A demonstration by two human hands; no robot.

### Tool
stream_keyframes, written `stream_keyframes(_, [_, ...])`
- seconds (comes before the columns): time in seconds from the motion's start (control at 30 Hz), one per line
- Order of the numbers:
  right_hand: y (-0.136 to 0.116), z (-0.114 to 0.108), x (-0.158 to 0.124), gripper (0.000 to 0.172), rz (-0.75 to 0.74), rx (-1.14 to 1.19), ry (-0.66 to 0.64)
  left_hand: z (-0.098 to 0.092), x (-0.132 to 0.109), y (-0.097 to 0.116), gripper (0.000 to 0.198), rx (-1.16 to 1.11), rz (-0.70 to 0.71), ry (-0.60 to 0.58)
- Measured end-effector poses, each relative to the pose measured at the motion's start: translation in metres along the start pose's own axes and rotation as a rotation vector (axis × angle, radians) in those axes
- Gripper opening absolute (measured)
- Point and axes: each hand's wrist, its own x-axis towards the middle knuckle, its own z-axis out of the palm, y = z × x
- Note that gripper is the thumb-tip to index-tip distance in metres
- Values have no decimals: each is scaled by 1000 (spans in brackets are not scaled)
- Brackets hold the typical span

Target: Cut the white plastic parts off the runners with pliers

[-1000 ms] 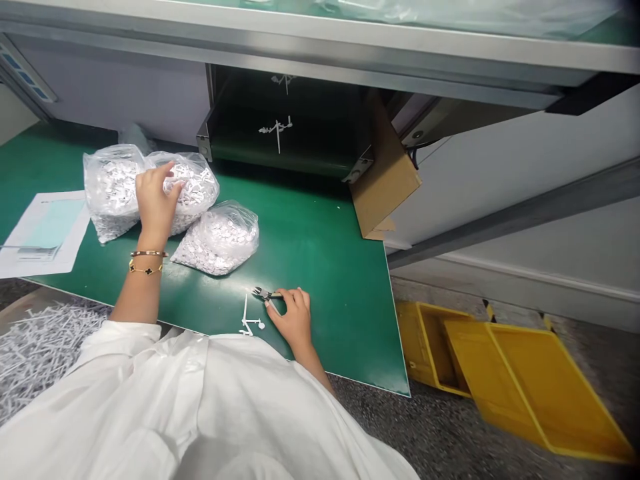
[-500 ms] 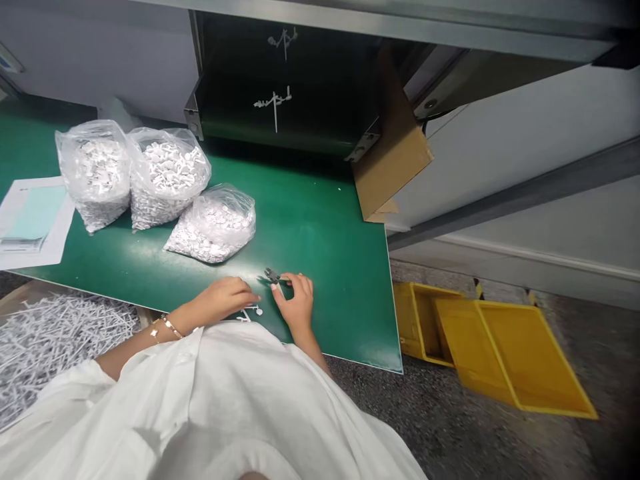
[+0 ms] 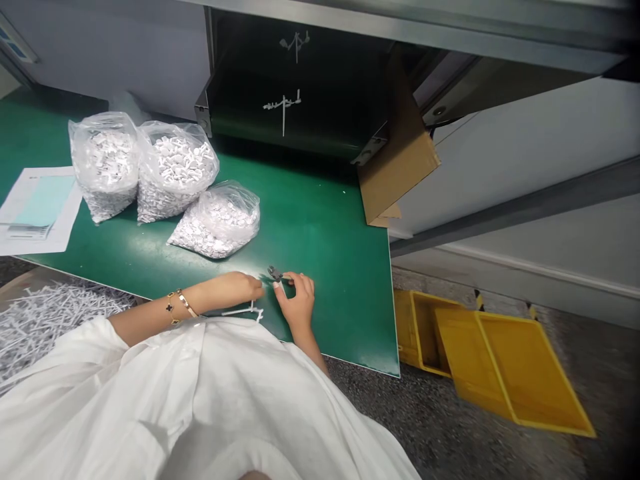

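My left hand, a bracelet at its wrist, has its fingers closed over a white branched plastic piece near the table's front edge. To its right, my right hand is wrapped round small cutting pliers, whose dark jaws point up and left. The jaws are apart from the white piece. Behind my left hand, a clear bag of small white parts lies on the green table. Two more filled bags, a middle one and a left one, stand farther back.
A dark green conveyor belt at the back carries two white branched pieces. Beside it stands a cardboard sheet. Papers lie at left, above a container of white sticks. Yellow crates sit on the floor at right.
My left hand has moved slightly right, towards the pliers, and its fingers have closed. The white piece has turned under it. My right hand keeps its hold, and the camera view has shifted slightly.
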Motion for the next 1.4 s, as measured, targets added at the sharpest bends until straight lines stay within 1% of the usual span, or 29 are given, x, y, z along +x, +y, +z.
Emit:
stream_keyframes(0.07, [0, 0, 0, 19, -1, 6, -4, -10, 0, -10, 7, -142, -103, 108])
stream_keyframes(0.1, [-1, 0, 0, 19, -4, 9, -6, -14, 0, -14, 7, -245, -169, 173])
stream_keyframes(0.2, [-2, 1, 0, 18, -14, 9, -12, -16, 0, -26, 16, -665, -412, 385])
stream_keyframes(0.27, [-3, 1, 0, 18, -22, 3, -20, -9, 1, -30, 23, -975, -547, 494])
stream_keyframes(0.37, [-4, 0, 0, 19, -37, -11, -37, 6, 4, -29, 27, -1343, -667, 609])
stream_keyframes(0.43, [-4, 0, 0, 19, -45, -19, -49, 16, 6, -26, 24, -1494, -707, 661])
stream_keyframes(0.5, [-4, 0, 0, 19, -50, -18, -59, 24, 8, -23, 21, -1580, -717, 688])
stream_keyframes(0.67, [-4, 0, -1, 20, -55, -12, -71, 35, 13, -16, 21, -1650, -725, 719])
stream_keyframes(0.8, [-5, -1, -1, 20, -34, -21, -81, 37, 14, -14, 27, -1650, -715, 681])
stream_keyframes(0.9, [-6, -1, 0, 20, -16, -25, -93, 39, 15, -13, 31, -1633, -699, 680])
stream_keyframes(1.0, [-6, -1, 0, 20, -10, -15, -98, 40, 16, -11, 34, -1609, -714, 692])
stream_keyframes(1.2, [-6, -2, 1, 19, -10, -7, -127, 41, 16, -10, 35, -1541, -707, 669])
stream_keyframes(1.4, [-5, -2, 1, 20, -32, -18, -135, 43, 17, -10, 33, -1507, -706, 704])
